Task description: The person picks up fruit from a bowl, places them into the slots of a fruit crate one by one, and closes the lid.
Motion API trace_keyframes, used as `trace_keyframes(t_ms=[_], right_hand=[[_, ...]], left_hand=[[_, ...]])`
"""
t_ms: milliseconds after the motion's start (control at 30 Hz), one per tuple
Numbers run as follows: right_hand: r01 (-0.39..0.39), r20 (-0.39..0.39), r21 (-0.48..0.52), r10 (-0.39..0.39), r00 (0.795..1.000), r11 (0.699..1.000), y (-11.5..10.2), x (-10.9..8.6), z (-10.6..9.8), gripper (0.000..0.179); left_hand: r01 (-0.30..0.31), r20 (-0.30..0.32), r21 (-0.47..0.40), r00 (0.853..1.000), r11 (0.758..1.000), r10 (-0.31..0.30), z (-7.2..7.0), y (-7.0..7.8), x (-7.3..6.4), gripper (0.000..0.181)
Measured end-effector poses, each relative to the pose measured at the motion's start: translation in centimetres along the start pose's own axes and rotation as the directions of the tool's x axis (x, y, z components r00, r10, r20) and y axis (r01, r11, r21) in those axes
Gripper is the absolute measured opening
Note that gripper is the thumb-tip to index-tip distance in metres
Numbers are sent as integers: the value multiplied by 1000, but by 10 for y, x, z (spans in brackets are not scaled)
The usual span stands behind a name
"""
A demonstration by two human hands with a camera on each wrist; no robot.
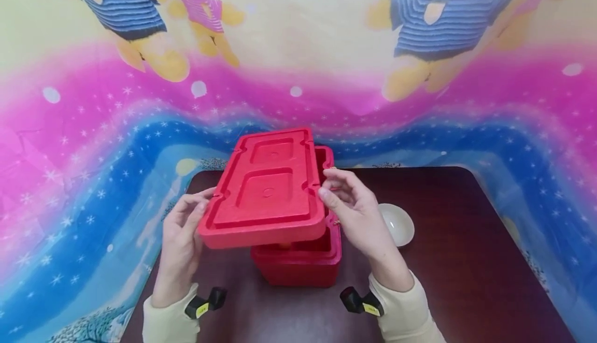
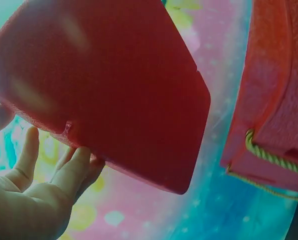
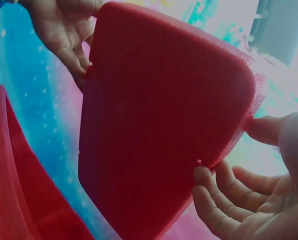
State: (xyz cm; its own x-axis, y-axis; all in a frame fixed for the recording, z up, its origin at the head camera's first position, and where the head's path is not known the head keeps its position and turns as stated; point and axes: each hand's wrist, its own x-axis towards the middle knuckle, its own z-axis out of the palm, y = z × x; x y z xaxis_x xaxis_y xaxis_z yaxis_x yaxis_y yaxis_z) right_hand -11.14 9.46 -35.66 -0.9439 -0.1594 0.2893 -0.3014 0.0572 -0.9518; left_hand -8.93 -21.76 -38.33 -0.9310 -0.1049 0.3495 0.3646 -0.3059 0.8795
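Note:
A red foam box lid (image 1: 275,148) is held tilted above a red foam box (image 1: 300,273). Its face with two recessed panels shows in the head view, while both wrist views see a smooth face. My left hand (image 1: 177,239) pinches the lid's left edge near the front corner. On the opposite edge, my right hand (image 1: 356,218) grips with thumb and fingertips. The box beneath is uncovered in part, its inside mostly hidden by the lid. A twisted yellowish cord (image 2: 271,157) hangs on the box's side in the left wrist view.
A small white bowl (image 1: 398,224) sits on the dark brown table (image 1: 466,260), just right of my right hand. Behind the table hangs a colourful cloth (image 1: 298,73) with printed bears and stars. Black cameras are strapped to both wrists.

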Motion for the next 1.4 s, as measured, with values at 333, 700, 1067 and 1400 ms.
trace_keyframes(t_ms=[333,700,1067,1400], right_hand=[[-118,-20,157,122,992,981,17,6,-25,53],[-181,-111,86,190,976,980,44,17,-39,42],[-228,-117,45,231,966,973,53,25,-40,44],[-137,-136,50,143,980,989,56,25,-38,40]], left_hand=[[80,35,109,996,991,-84,17,-18,18,16],[140,109,124,982,982,-154,27,-41,34,29],[177,144,160,969,971,-201,27,-50,46,46],[103,151,244,978,964,-143,28,-54,46,52]])
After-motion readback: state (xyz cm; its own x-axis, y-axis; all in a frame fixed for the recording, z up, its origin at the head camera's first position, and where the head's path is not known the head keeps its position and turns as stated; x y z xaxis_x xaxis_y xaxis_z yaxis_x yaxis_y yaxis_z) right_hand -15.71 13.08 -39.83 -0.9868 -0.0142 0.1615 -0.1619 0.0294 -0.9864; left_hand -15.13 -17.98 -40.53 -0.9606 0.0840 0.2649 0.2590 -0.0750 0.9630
